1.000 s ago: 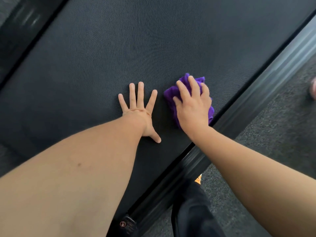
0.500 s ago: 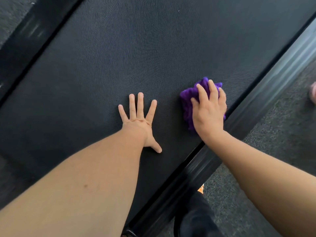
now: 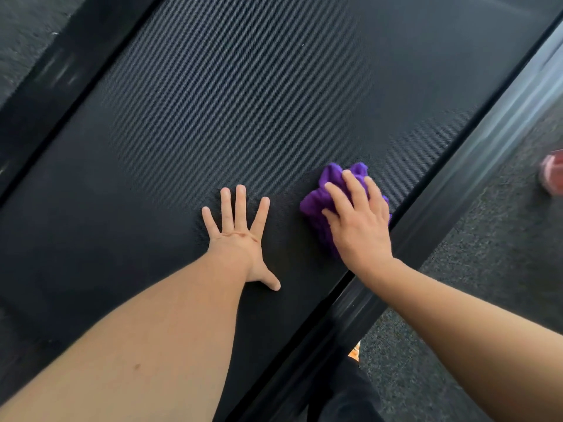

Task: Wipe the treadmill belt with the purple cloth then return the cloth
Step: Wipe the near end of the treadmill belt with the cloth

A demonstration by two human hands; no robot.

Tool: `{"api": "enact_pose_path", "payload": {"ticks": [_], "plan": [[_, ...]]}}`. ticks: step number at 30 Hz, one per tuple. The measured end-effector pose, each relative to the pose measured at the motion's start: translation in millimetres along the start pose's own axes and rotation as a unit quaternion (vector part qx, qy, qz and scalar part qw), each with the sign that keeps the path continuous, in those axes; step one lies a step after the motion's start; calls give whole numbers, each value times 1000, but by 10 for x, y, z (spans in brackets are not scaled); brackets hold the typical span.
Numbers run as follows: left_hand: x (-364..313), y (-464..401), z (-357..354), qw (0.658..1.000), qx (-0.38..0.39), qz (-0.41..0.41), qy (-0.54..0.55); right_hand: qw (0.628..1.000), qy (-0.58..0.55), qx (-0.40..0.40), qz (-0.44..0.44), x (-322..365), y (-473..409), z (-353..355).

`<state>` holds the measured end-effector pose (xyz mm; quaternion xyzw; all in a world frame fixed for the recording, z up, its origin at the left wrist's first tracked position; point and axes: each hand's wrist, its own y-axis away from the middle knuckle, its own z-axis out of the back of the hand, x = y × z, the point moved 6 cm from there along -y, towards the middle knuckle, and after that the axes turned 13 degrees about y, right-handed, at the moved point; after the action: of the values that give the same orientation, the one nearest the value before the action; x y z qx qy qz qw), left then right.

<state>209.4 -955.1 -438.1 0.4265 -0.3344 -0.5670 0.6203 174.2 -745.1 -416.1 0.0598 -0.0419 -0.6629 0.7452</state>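
Observation:
The black treadmill belt (image 3: 243, 102) fills most of the head view. A bunched purple cloth (image 3: 320, 205) lies on the belt near its right edge. My right hand (image 3: 358, 220) lies on top of the cloth and presses it down, fingers spread and fairly straight over the bunch. Much of the cloth is hidden under the palm. My left hand (image 3: 240, 236) rests flat on the belt just left of the cloth, fingers spread, holding nothing.
The treadmill's black side rail (image 3: 457, 178) runs diagonally just right of the cloth, with grey speckled floor (image 3: 502, 269) beyond it. Another rail (image 3: 61, 80) borders the belt at left. A pink object (image 3: 553, 172) sits at the right edge. My dark-clothed leg (image 3: 344, 397) shows at the bottom.
My right hand slid the cloth right toward the belt's edge, then back left a little toward my left hand. The left hand stayed planted; the view shifted slightly.

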Motion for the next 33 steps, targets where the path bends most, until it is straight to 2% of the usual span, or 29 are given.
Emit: {"api": "enact_pose_path", "payload": {"ticks": [3, 7, 9, 13, 15, 19, 22, 24, 29, 33], "plan": [[-1, 4, 1, 1000, 2, -2, 0, 992, -52, -17, -118, -156, -198, 18], [0, -6, -5, 1000, 1, -2, 2, 960, -116, 8, -254, -163, -542, 84], [-11, -8, -7, 1000, -3, -6, 2, 966, -107, 22, -236, -93, -601, 77], [8, 20, -11, 999, -28, -29, 10, 991, -72, 11, -112, -106, -447, 75], [21, 44, -10, 997, -59, -48, 9, 996, -43, 24, -76, -135, -328, 48], [-142, 101, 130, 987, -132, -94, 17, 994, -22, 59, -93, -145, -222, -1], [-506, 55, 412, 973, -165, -164, 16, 992, -25, 67, -106, -148, -221, -5], [-743, -23, 633, 966, -183, -182, 26, 992, -26, 61, -107, -160, -206, 10], [-1053, -227, 1056, 977, -152, -146, -17, 986, -38, 45, -156, -284, -100, -11], [-1154, -326, 1156, 991, -102, -91, 15, 981, -56, 45, -178, -342, -92, -24]]}}
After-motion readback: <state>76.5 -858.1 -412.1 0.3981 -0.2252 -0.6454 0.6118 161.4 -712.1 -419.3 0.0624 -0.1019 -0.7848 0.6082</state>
